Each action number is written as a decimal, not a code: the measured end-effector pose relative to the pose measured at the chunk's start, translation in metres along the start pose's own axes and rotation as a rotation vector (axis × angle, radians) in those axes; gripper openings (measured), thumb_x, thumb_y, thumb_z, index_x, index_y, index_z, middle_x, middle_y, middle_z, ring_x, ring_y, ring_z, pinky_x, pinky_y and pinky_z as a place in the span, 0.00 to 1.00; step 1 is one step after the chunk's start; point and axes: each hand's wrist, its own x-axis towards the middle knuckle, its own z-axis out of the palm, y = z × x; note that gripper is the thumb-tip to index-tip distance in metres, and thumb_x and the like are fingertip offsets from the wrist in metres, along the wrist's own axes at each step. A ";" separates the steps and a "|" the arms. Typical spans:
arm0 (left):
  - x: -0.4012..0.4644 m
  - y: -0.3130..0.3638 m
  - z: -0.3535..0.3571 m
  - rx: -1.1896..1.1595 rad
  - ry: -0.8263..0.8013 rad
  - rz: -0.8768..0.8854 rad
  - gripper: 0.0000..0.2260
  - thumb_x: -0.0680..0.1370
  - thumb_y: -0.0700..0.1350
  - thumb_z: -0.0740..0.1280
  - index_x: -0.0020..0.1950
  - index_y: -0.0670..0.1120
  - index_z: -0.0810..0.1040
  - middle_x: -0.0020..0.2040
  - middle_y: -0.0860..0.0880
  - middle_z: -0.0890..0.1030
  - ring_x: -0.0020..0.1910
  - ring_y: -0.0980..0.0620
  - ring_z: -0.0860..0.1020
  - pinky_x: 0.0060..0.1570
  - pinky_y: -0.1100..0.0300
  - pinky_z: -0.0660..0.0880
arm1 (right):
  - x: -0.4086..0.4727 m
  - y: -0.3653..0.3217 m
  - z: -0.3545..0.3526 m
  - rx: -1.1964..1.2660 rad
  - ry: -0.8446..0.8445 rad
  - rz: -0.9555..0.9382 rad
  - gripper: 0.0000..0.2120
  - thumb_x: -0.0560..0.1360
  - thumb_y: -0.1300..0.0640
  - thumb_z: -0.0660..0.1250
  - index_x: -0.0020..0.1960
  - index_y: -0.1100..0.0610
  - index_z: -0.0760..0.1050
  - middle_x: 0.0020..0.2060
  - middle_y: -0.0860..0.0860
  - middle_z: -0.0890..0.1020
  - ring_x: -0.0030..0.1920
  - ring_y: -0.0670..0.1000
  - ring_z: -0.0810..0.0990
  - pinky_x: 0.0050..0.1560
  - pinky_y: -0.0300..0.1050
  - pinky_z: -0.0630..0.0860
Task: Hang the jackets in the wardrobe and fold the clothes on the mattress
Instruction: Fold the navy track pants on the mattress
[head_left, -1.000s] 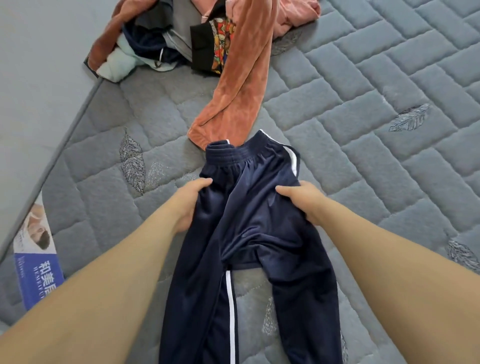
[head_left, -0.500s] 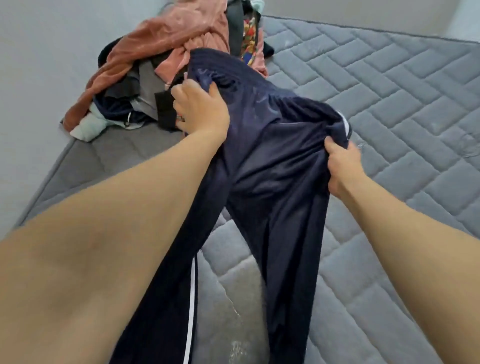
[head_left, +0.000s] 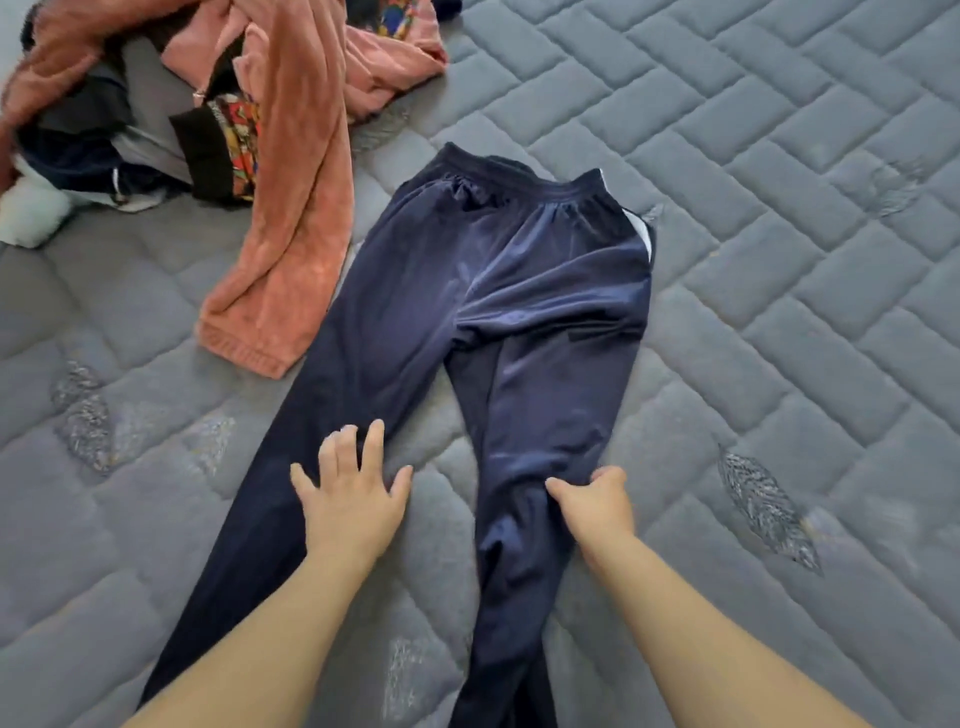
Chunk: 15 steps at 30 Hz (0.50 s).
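Grey quilted mattress (head_left: 779, 156) with dark blue shiny track pants (head_left: 519, 291) spread flat in its middle.

Left hand (head_left: 353, 499) lies flat with fingers spread on one pant leg, and right hand (head_left: 597, 504) pinches the cloth of the other leg. The slippery legs lie apart, so a fold could go crooked. An orange fuzzy garment (head_left: 291, 218) from the clothes pile (head_left: 130, 130) at the far left corner touches the pants and might get caught. No writing shows.

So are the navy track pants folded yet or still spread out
Spread out. The navy track pants lie flat on the mattress, legs apart, left hand flat on one, right hand gripping the other.
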 end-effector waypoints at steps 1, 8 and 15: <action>-0.001 -0.005 -0.002 0.046 0.097 0.018 0.27 0.76 0.57 0.67 0.69 0.43 0.70 0.61 0.39 0.72 0.60 0.38 0.71 0.51 0.36 0.69 | -0.004 0.004 0.005 -0.003 -0.072 -0.006 0.15 0.70 0.51 0.72 0.50 0.56 0.71 0.49 0.54 0.80 0.47 0.57 0.78 0.47 0.50 0.77; 0.000 0.017 -0.032 -0.407 -0.095 0.131 0.04 0.78 0.44 0.60 0.45 0.49 0.66 0.37 0.50 0.76 0.36 0.46 0.75 0.34 0.52 0.69 | -0.007 -0.009 -0.041 0.392 -0.323 0.053 0.09 0.72 0.66 0.58 0.46 0.58 0.76 0.31 0.54 0.80 0.29 0.51 0.77 0.27 0.37 0.70; -0.026 0.102 -0.022 -1.443 -0.651 -0.410 0.06 0.79 0.44 0.66 0.52 0.42 0.79 0.42 0.44 0.81 0.38 0.47 0.81 0.39 0.56 0.78 | 0.010 0.005 -0.087 0.286 -0.078 -0.111 0.03 0.77 0.64 0.62 0.51 0.61 0.70 0.46 0.60 0.79 0.45 0.54 0.77 0.45 0.50 0.74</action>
